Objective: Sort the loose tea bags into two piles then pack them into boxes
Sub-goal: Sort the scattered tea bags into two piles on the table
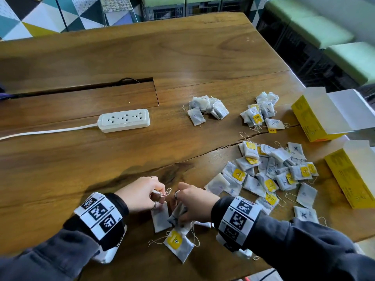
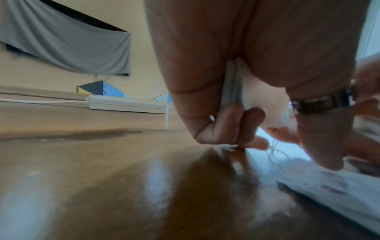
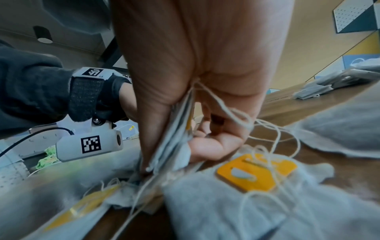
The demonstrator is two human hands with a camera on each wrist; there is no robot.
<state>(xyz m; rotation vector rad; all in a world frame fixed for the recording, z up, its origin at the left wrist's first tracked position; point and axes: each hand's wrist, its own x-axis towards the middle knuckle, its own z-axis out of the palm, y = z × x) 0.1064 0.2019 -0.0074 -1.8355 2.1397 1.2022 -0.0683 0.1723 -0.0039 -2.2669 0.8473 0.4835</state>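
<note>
Near edge of worktop (image 1: 101,159): right hand (image 1: 195,201) grip clamps a bunch of tea bags (image 3: 174,146); left hand (image 1: 140,194) grip pinches a tea bag (image 2: 231,87) and its string. Loose tea bags (image 1: 272,171) lie right. Beyond: two small piles (image 1: 207,109), (image 1: 261,112), open yellow boxes (image 1: 316,118), power strip (image 1: 123,120).

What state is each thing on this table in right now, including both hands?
Left hand: grip pinching a tea bag string.
Right hand: grip curled round a bunch of tea bags.
Far left pile: small, sorted.
X-marked pile: small, sorted.
Loose tea bags: scattered, unsorted.
Far box: lid open.
Near box: open.
Power strip: nothing plugged in.
</note>
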